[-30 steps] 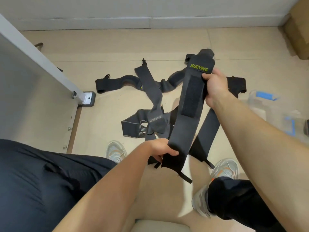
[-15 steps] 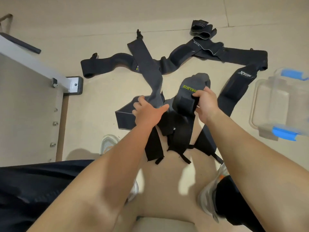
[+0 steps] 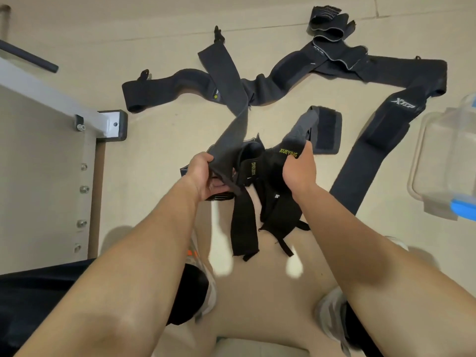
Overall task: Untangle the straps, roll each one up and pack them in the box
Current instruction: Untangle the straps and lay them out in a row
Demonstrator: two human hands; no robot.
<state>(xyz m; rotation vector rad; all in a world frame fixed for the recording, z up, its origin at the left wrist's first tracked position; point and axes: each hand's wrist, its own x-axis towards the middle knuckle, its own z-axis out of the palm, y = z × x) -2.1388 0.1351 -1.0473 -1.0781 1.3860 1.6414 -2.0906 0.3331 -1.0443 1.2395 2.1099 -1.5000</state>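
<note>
A knot of black straps [image 3: 260, 202] hangs between the two hands, its loose ends dangling above the floor [image 3: 159, 155] between the person's shoes [image 3: 329, 313]. The left hand [image 3: 203, 176] has its fingers curled round the near end of a grey strap [image 3: 226, 81], which runs up and away over a wavy black strap [image 3: 167, 85] lying flat. The right hand [image 3: 300, 168] pinches a strap marked XUEYING [image 3: 288, 152] in yellow, whose far end folds over beside a dark fastening patch [image 3: 325, 130]. A second XUEYING strap [image 3: 253, 168] sits between the hands, tucked under the grey one. To the right a long XTEP strap [image 3: 373, 150] passes behind the right forearm and meets more straps along the top, which end in a crumpled bundle [image 3: 329, 24]. A clear plastic box [image 3: 443, 150] with a blue latch stands at the right edge, just beside the XTEP strap and apart from the knot. On the left are a white metal frame [image 3: 110, 124] and a black rod [image 3: 28, 56].
</note>
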